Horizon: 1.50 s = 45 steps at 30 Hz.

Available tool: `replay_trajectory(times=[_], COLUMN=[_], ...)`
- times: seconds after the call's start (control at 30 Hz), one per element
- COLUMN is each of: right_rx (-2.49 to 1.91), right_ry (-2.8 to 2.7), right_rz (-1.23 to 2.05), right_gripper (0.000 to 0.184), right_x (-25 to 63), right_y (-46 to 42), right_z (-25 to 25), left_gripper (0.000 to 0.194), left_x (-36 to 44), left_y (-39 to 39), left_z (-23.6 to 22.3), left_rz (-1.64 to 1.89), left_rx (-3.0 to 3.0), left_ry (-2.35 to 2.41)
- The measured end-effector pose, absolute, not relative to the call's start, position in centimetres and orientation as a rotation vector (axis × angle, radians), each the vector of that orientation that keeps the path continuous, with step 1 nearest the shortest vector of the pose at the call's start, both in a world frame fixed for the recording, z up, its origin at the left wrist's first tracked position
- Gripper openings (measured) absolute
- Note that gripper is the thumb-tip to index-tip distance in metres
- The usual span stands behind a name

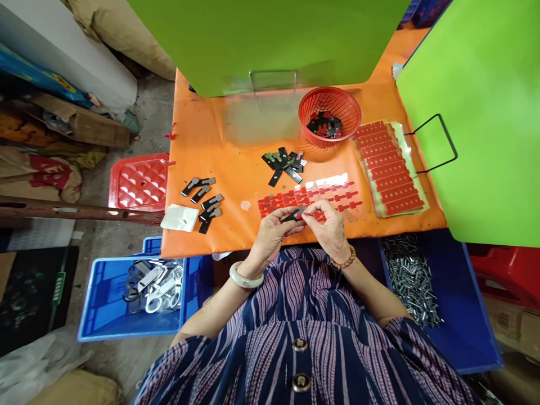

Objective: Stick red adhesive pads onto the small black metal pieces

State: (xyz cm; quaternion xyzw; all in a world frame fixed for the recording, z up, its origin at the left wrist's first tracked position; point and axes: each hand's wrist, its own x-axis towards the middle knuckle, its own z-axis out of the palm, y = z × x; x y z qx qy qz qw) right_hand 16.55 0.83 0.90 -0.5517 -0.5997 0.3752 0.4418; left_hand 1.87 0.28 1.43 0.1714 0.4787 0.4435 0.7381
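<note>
Between my two hands is a small flat black metal piece (pixel 291 216), held above the table's front edge. My left hand (pixel 274 230) is closed around its left end. At the piece's right end, my right hand (pixel 328 226) pinches a bit of red, seemingly a red sticker (pixel 300 213). Just beyond my fingers lies a sheet of red cut-out stickers (pixel 291 198). A pile of similar black pieces (pixel 279 162) rests farther back, and several more black pieces (pixel 211 202) are scattered on the left.
A red basket (pixel 353 121) holds black pieces with red parts. To its right lie stacked red sticker sheets (pixel 390 169). A white packet (pixel 179 218) sits at the left edge. Green boards (pixel 270 39) stand behind. Blue bins (pixel 126 329) with metal parts flank my lap.
</note>
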Motion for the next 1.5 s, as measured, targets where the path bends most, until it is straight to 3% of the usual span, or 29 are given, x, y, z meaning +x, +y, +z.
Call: replay_trajectory(times=[1.5], right_rx=[-1.390], right_ry=[-1.508], right_rz=[0.926], right_gripper=[0.011], right_x=[16.02], right_y=[1.07], right_z=[0.58], left_gripper=[0.031], left_x=[1.97], left_y=[0.51], left_z=[1.03], left_rz=[0.980], left_rx=[0.365], left_ry=[1.031])
